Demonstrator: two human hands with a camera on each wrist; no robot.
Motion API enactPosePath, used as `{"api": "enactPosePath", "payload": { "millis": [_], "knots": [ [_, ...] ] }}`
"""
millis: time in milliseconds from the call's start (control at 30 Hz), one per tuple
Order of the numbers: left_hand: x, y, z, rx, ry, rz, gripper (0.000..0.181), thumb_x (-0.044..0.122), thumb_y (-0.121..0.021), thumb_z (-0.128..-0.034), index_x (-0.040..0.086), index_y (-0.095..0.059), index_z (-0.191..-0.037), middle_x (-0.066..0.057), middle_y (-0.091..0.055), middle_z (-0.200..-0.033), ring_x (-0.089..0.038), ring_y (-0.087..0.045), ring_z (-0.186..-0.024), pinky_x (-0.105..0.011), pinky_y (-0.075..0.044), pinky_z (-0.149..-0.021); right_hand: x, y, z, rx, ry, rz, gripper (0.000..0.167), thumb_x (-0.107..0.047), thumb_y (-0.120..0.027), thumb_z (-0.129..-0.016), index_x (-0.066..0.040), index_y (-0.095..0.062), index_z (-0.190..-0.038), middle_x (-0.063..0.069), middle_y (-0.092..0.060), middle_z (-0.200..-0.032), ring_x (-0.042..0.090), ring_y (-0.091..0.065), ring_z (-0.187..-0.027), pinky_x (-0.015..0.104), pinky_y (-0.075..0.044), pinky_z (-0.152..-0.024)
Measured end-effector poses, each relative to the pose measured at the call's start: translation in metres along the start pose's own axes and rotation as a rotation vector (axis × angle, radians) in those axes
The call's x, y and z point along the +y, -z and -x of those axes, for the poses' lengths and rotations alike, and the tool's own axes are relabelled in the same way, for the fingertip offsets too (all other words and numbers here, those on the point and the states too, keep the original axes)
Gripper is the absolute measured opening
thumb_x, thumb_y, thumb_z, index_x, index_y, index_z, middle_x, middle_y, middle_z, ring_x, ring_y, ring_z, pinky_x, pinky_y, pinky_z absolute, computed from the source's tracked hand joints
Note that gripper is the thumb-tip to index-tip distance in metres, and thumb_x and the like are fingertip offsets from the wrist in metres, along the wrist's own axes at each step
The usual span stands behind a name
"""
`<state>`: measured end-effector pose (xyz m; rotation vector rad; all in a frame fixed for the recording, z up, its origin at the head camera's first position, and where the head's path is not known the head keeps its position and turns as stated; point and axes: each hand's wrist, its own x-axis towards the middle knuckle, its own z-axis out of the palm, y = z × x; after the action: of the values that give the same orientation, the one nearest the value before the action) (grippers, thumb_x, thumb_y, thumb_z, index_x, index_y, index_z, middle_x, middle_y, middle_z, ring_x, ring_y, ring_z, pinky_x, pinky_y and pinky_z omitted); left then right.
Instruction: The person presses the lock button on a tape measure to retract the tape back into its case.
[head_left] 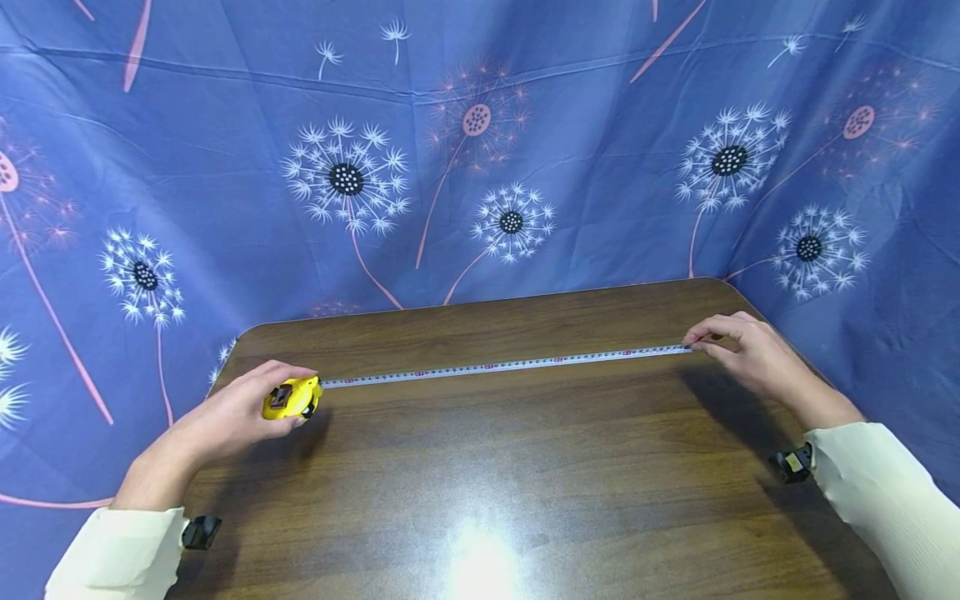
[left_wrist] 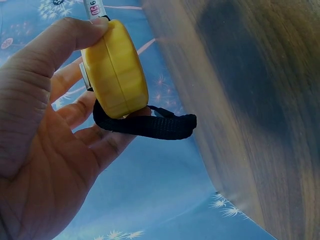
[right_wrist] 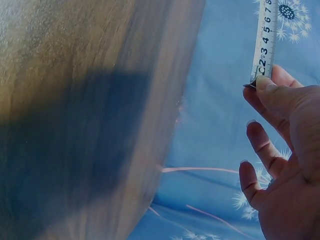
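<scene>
A yellow tape measure (head_left: 306, 394) with a black strap (left_wrist: 155, 126) is gripped by my left hand (head_left: 234, 408) on the left side of the table. Its white blade (head_left: 517, 364) is drawn out in a long straight line across to the right. At the blade's far end, my right hand (head_left: 757, 357) pinches the metal end hook (right_wrist: 252, 85) between thumb and forefinger. In the right wrist view the low numbers stand just above the thumb, and the other fingers are loosely bent. The blade hangs over the table, with shadows below both hands.
A brown wood-grain table (head_left: 525, 467) with rounded back corners lies below. Blue cloth (head_left: 600, 183) printed with dandelions hangs behind it and at both sides. Small black devices (head_left: 201, 532) sit at the cuffs. A bright glare falls on the table's front middle.
</scene>
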<state>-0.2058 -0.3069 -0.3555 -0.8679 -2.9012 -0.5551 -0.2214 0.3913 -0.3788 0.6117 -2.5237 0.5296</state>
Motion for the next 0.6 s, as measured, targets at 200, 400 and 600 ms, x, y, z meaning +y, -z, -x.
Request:
{"api": "enactPosePath", "payload": {
  "millis": [200, 400, 600],
  "knots": [
    [0.0008, -0.0011, -0.0002, -0.005, 0.013, -0.005, 0.062, 0.013, -0.084, -0.0842, 0.013, -0.059, -0.141, -0.004, -0.061, -0.126, -0.017, -0.059, -0.099, -0.04, -0.052, -0.083, -0.0023, -0.0015, -0.0011, -0.016, -0.026, -0.003, 0.032, 0.009, -0.08, -0.082, -0.02, -0.077, -0.094, -0.003, -0.075, -0.093, 0.014, -0.054, -0.089, 0.029, -0.037, -0.077],
    [0.0013, -0.0007, 0.0011, 0.003, 0.0, -0.005, 0.062, 0.013, -0.084, -0.0836, 0.011, -0.06, -0.14, -0.006, -0.061, -0.125, -0.018, -0.059, -0.098, -0.04, -0.052, -0.083, -0.0031, -0.0031, -0.0031, -0.022, -0.032, -0.004, 0.032, 0.009, -0.08, -0.082, -0.021, -0.077, -0.095, -0.004, -0.075, -0.093, 0.015, -0.053, -0.089, 0.029, -0.038, -0.075],
    [0.0034, -0.0033, -0.0021, -0.001, -0.001, -0.002, 0.062, 0.012, -0.084, -0.0837, 0.012, -0.059, -0.141, -0.005, -0.061, -0.126, -0.016, -0.059, -0.098, -0.04, -0.052, -0.084, -0.006, -0.002, -0.0056, -0.022, -0.027, -0.005, 0.031, 0.008, -0.08, -0.082, -0.021, -0.077, -0.095, -0.004, -0.075, -0.092, 0.015, -0.054, -0.088, 0.027, -0.037, -0.073]
  ]
}}
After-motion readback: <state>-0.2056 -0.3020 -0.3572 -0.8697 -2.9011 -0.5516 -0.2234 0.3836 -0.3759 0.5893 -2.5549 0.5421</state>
